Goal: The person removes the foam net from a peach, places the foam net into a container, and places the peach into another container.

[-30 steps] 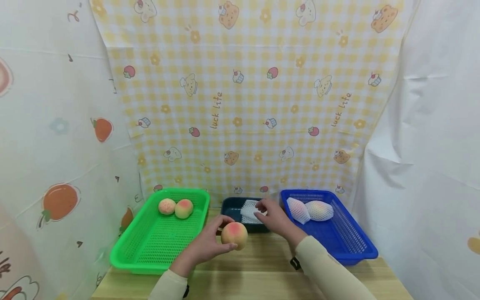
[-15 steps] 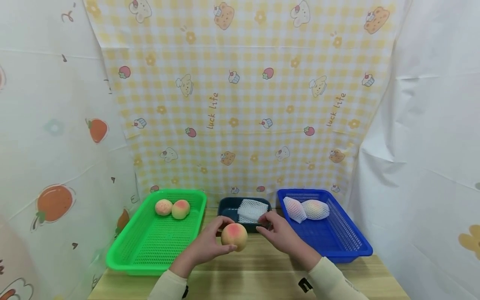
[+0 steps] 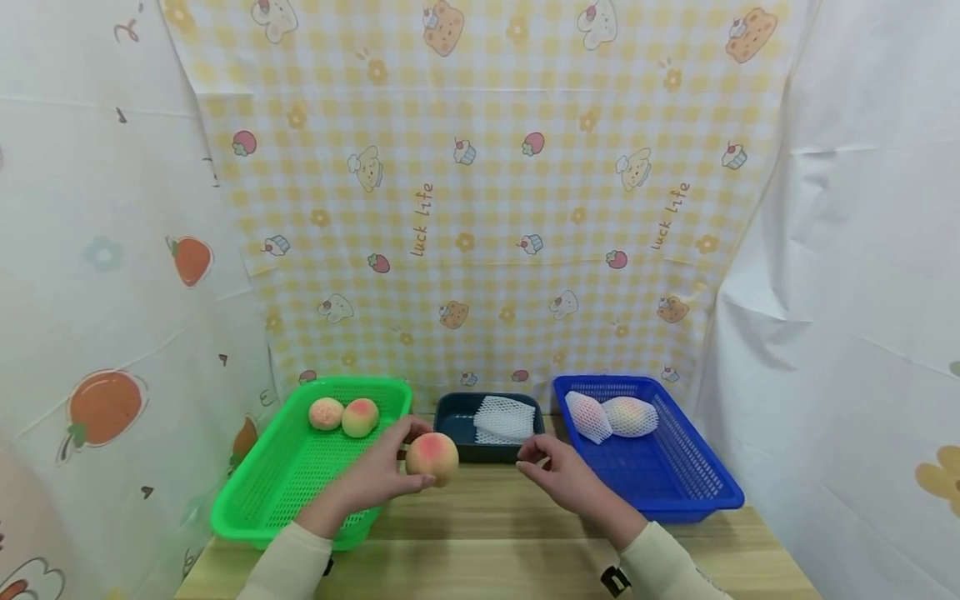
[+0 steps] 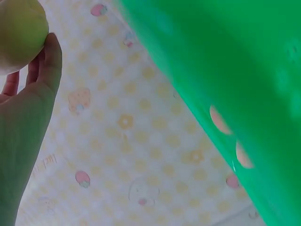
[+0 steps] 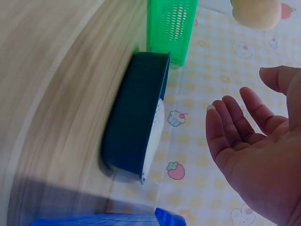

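Observation:
My left hand grips a peach, yellow with a pink top, above the table close to the green basket's right rim. In the left wrist view the peach sits against the fingertips at the upper left. My right hand hovers before the dark tray with its fingers loosely bent and nothing in them; the right wrist view shows the palm bare. White foam net sleeves lie in the dark teal tray at the middle. Two more peaches rest at the far end of the green basket.
On the right stands a blue basket holding two peaches in foam nets. All the containers sit on a wooden table. A checked cloth hangs behind, with white printed sheets at both sides.
My left hand has moved left with the peach, toward the green basket. My right hand has drawn back from the foam nets toward me, holding nothing.

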`<state>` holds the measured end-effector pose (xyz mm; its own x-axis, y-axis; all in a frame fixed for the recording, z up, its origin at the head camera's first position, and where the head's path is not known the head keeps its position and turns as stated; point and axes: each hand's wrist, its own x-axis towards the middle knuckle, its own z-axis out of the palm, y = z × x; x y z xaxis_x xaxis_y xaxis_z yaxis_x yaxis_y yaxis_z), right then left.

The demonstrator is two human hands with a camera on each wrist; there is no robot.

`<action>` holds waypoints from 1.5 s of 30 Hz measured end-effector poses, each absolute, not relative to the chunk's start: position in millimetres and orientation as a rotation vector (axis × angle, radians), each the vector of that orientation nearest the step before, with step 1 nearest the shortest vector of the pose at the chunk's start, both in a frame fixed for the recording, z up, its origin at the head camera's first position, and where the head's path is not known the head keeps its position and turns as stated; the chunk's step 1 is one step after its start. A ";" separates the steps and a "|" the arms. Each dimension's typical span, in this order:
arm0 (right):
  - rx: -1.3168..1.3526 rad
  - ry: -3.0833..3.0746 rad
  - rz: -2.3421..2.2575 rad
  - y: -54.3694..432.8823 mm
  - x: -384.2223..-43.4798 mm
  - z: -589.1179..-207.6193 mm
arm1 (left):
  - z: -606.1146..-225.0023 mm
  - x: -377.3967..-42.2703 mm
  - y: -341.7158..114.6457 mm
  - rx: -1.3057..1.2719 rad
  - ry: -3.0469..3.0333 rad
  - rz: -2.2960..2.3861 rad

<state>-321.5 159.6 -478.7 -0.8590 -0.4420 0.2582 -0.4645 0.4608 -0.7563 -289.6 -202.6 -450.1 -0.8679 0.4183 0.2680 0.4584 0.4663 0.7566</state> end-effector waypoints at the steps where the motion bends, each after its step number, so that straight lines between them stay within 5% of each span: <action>1: 0.826 -2.663 1.406 159.9 -321.3 -479.0 | -447.9 -290.0 -207.3 -0.791 -2.660 -1.375; 31: 0.863 -2.755 1.420 164.5 -314.7 -489.4 | -426.7 -318.5 -323.8 -0.585 -2.705 -1.176; 45: 0.870 -2.765 1.467 167.8 -309.2 -491.7 | -433.5 -340.6 -361.5 -0.260 -2.808 -1.059</action>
<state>-309.2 167.8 -491.7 -0.8511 -0.5031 0.1500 -0.4062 0.4501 -0.7952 -340.6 -361.5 -433.5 -0.9768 0.1146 0.1807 0.2054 0.7390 0.6417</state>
